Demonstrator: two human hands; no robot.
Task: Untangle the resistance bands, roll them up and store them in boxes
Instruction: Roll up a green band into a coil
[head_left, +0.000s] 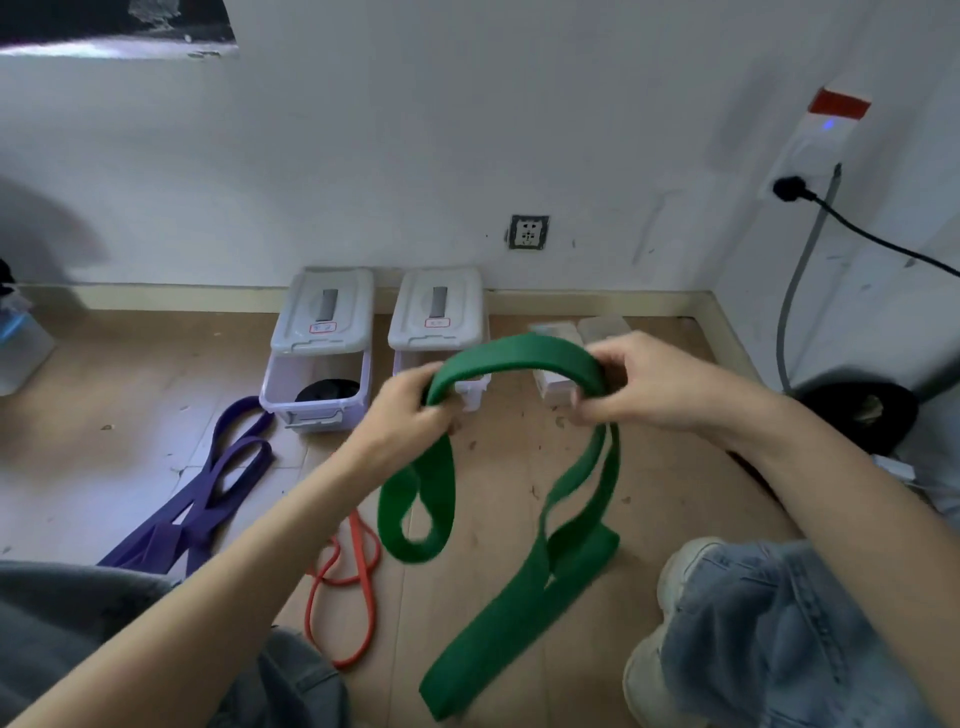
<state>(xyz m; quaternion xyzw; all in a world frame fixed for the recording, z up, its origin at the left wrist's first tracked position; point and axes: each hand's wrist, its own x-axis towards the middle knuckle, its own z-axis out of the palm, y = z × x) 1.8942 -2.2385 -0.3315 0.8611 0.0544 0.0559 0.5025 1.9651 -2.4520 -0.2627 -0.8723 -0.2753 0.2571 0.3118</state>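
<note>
While both left hand (410, 410) and right hand (644, 387) grip green band (514, 353): keep arch taut, shake hanging loops free before rolling.

2 boxes (317, 358) by wall (467, 130), bands (208, 493) on floor left, band (519, 358) btwn hands, front

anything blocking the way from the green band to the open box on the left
Nothing visible does. Both hands grip the green band in the air, and bare floor lies between it and the left box, whose open front already holds a black roll.
</note>
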